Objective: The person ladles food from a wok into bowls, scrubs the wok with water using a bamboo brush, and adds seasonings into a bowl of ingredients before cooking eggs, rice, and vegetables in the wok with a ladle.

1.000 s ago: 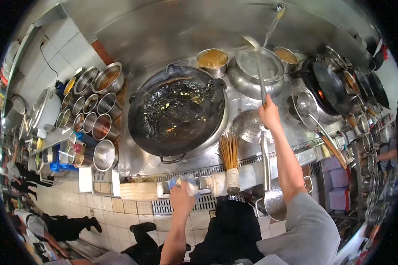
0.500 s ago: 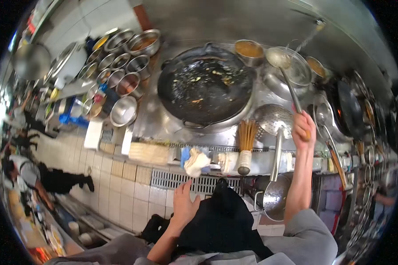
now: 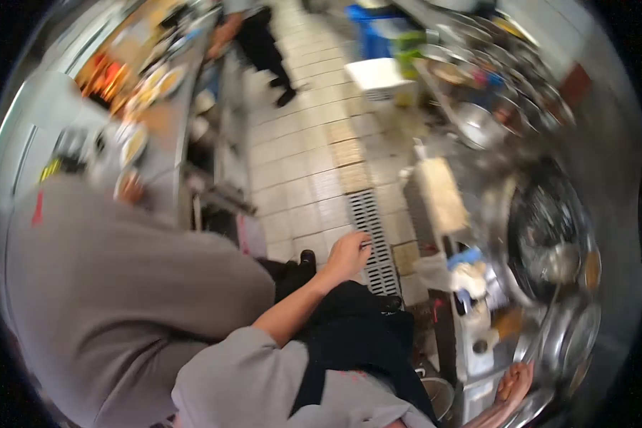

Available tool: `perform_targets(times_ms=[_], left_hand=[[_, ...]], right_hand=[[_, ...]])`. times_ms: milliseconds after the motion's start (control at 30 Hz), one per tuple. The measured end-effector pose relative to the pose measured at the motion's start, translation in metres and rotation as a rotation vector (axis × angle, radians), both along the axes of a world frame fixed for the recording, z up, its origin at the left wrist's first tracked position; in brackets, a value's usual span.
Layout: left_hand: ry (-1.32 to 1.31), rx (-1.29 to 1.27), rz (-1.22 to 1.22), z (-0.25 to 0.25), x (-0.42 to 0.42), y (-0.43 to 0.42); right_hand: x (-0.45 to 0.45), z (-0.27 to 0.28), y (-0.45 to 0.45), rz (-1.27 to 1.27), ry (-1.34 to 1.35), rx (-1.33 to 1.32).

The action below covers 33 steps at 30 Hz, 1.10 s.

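My left hand [image 3: 348, 255] hangs over the floor grate, fingers curled; whether anything is in it cannot be made out. At the lower right, my right hand [image 3: 514, 383] is wrapped round the handle of the ladle [image 3: 562, 262], whose bowl hangs over the near part of the black wok [image 3: 546, 214]. A white cloth [image 3: 469, 279] lies on a blue one at the stove's front edge, with the bamboo brush [image 3: 505, 324] beside it. Motion blurs the stove side.
A person in a grey shirt [image 3: 128, 285] stands close on the left, by a counter [image 3: 160, 128] with plates. Another person in dark trousers [image 3: 260, 43] is farther up the aisle. Metal bowls [image 3: 476, 123] and a white container [image 3: 379, 75] are at the upper right.
The view has swung left, bringing the grey-shirted person and plate counter into sight. My left hand has left the cloth. The ladle has moved from the pot to over the wok.
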State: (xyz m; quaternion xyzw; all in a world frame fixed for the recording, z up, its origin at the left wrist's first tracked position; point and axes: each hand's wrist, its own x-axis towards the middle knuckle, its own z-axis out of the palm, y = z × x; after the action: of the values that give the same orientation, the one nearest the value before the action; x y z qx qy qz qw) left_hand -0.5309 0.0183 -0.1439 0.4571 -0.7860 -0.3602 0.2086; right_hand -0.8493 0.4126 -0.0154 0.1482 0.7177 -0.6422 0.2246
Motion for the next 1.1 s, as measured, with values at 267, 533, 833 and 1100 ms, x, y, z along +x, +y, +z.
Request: perform_targets(times_ms=[267,533,833,1100], left_hand=[[-0.217,-0.474,1.145,-0.017,0.248,-0.164],[-0.751,-0.411,1.560,-0.032,0.483,-0.158],[-1.129,-0.599,0.691,-0.067,0.631,-0.137],[-0.741,-0.057,0.511,0.007,0.511,-0.152]], right_hand=[[-0.075,-0.128,-0.046,0.615,0.663,0.550],[-0.061,-0.084,-0.060,0.321,0.468,0.654],[0.008,-0.132,0.114,0.179,0.740,1.262],[0.087,-0.118,0.065,-0.033,0.384,1.403]])
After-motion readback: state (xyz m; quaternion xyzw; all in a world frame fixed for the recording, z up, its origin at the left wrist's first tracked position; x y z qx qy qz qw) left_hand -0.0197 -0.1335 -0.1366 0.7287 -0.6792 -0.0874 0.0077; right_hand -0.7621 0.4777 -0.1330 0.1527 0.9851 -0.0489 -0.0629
